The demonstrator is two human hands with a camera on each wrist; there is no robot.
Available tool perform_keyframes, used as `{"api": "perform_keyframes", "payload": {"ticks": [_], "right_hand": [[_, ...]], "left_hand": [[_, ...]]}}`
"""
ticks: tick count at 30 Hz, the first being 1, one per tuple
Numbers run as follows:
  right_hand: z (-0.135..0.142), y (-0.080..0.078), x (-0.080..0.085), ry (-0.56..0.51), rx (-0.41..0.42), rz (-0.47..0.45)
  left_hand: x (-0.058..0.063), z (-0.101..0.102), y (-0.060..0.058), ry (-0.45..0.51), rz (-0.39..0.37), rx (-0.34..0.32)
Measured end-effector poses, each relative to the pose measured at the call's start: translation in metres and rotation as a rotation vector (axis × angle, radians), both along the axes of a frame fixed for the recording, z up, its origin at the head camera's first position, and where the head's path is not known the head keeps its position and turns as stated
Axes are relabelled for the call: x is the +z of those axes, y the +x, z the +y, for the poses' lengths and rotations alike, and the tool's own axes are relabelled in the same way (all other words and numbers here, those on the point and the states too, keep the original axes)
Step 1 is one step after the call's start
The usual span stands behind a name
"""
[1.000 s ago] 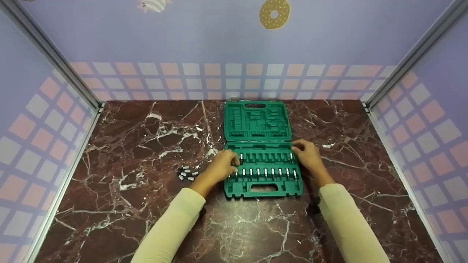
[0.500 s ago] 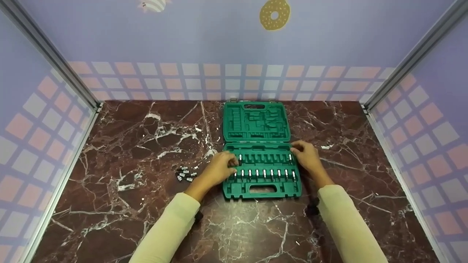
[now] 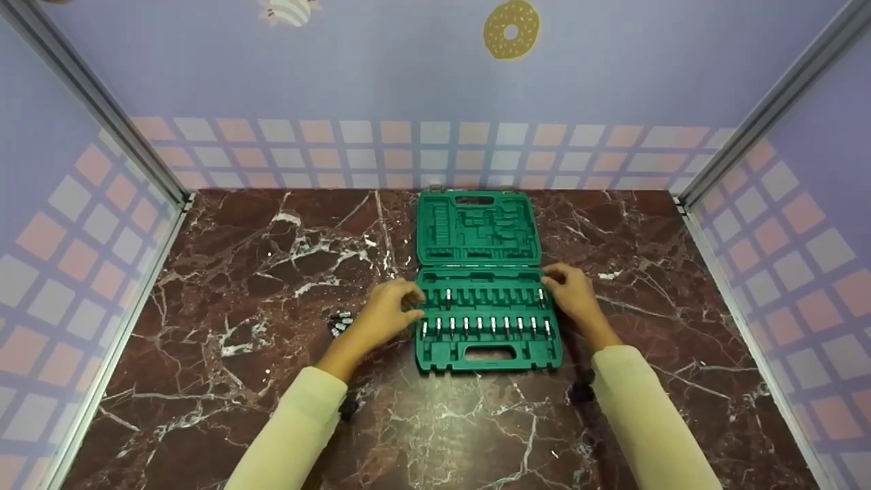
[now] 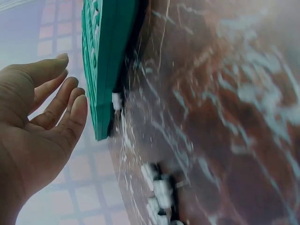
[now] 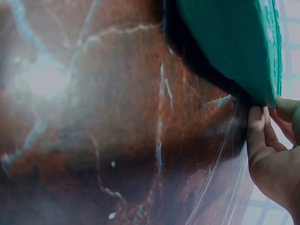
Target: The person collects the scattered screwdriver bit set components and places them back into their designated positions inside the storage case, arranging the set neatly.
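A green plastic tool case lies open, its moulded lid tipped back toward the wall. Several silver socket bits stand in the front row of slots. Another socket bit is toward the left of the back row, and one more socket bit fills its right end. My left hand hovers at the case's left edge, fingers loosely bent around nothing. My right hand pinches the case's right edge near the hinge, thumb on top and fingers underneath.
A small pile of loose socket bits lies on the marble tabletop, left of the case and partly behind my left forearm. One silver piece sits close to the case's side. Patterned walls enclose the back and sides.
My left hand has drawn back leftward from the slots, uncovering the left end of the front row, where a socket bit shows. My right hand keeps its grip on the case edge.
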State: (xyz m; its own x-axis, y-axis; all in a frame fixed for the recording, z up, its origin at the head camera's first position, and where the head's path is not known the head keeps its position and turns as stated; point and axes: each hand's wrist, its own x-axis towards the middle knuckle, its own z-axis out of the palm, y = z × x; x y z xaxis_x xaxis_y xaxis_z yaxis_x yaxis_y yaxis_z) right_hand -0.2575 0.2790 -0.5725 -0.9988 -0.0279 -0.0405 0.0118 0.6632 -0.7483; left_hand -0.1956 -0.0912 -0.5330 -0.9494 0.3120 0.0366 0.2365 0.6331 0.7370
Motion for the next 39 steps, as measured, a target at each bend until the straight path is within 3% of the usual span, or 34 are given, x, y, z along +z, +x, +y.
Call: {"api": "perform_keyframes", "payload": {"ticks": [17,26,31,39], "right_hand": [[0.000,0.000,0.000,-0.013,-0.017,-0.010],[0.000,0.000,-0.001,-0.018,-0.015,-0.020],[0.000,0.000,-0.001,-0.015,-0.010,-0.007],[-0.001,0.000,-0.002,-0.008,0.003,0.007]], "left_hand": [[0.004,-0.061,0.007,0.004,0.125,0.141],[0.004,-0.089,0.011,-0.065,0.072,0.177],[-0.003,-0.100,0.012,-0.124,0.052,0.175],[-0.013,-0.110,0.011,-0.128,0.030,0.171]]}}
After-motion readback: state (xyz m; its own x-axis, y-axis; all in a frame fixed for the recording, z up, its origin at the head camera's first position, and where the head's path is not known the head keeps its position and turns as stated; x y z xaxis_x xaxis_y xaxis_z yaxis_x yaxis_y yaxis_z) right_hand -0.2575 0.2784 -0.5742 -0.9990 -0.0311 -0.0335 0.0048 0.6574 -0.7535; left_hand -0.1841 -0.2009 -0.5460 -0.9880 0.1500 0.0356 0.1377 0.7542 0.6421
